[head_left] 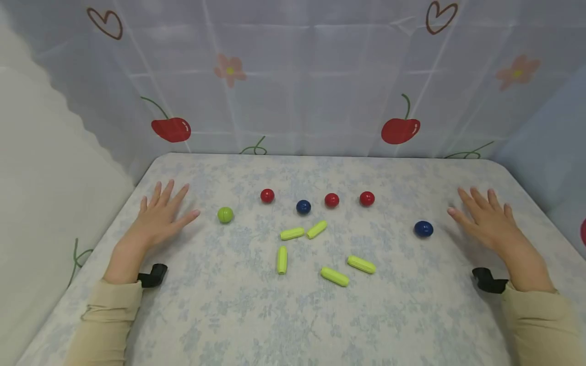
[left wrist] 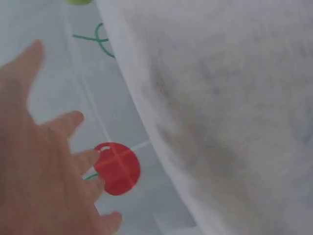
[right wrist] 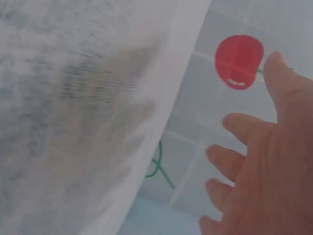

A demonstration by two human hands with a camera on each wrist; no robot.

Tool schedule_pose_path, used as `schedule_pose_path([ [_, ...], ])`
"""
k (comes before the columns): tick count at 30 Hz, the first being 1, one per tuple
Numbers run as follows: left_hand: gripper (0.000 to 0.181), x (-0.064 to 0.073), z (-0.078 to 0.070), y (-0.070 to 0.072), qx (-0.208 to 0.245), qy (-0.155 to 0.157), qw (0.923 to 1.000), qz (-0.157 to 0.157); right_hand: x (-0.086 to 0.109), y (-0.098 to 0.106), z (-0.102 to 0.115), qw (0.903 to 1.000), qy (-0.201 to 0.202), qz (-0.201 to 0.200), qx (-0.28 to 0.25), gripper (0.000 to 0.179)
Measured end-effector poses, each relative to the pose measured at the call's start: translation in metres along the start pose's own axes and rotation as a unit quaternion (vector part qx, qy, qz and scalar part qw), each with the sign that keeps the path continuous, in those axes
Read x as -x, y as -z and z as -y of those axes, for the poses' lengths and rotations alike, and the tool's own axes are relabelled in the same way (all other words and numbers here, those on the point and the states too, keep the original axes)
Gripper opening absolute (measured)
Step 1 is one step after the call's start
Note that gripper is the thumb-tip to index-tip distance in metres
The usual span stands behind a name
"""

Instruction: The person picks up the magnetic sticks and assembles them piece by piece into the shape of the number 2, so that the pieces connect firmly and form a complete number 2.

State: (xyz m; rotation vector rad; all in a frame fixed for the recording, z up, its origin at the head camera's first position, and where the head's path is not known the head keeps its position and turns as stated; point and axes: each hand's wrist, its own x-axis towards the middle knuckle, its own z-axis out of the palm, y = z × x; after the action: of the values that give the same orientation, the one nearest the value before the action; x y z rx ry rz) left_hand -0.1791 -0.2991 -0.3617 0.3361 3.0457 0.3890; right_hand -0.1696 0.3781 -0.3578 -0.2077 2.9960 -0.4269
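My left hand (head_left: 154,219) is at the table's left side, fingers spread and straight, holding nothing. Nearest to it is a small glossy green ball (head_left: 225,214). On the right side, my right hand (head_left: 492,223) is likewise spread with nothing in it, and a dark blue ball (head_left: 423,229) lies just inward of it. Toward the back sit a second blue ball (head_left: 303,207) and red balls: one on the left (head_left: 267,195), one in the middle (head_left: 331,200), one on the right (head_left: 367,199). Several short yellow-green ridged sticks (head_left: 282,260) are scattered mid-table. Both wrist views show outstretched fingers.
A pale floral cloth covers the table (head_left: 238,315), whose back edge meets a whitish curtain (head_left: 297,91) printed with cherries, hearts and flowers. Black wrist mounts (head_left: 154,276) show beside both sleeves. A white surface (head_left: 50,203) stands at the left.
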Motion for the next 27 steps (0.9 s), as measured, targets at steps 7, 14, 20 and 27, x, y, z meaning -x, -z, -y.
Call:
schedule_pose_path([
  [7, 0.075, -0.004, -0.054, 0.016, 0.061, -0.094, 0.9935, -0.018, 0.010, 0.009, 0.015, 0.9945, 0.031, 0.070, -0.072, 0.072],
  [14, 0.069, -0.006, -0.129, 0.000, 0.164, -0.227, 0.9598, 0.017, 0.020, 0.004, 0.039, 0.9758, 0.094, 0.086, -0.178, 0.068],
  [20, 0.062, -0.010, -0.176, -0.030, 0.211, -0.310, 0.9244, 0.070, 0.017, -0.007, 0.044, 0.9763, 0.168, 0.062, -0.122, 0.064],
  [27, 0.049, -0.013, -0.220, -0.060, 0.236, -0.323, 0.9071, 0.132, 0.011, -0.018, 0.042, 0.9729, 0.211, 0.005, -0.093, 0.045],
])
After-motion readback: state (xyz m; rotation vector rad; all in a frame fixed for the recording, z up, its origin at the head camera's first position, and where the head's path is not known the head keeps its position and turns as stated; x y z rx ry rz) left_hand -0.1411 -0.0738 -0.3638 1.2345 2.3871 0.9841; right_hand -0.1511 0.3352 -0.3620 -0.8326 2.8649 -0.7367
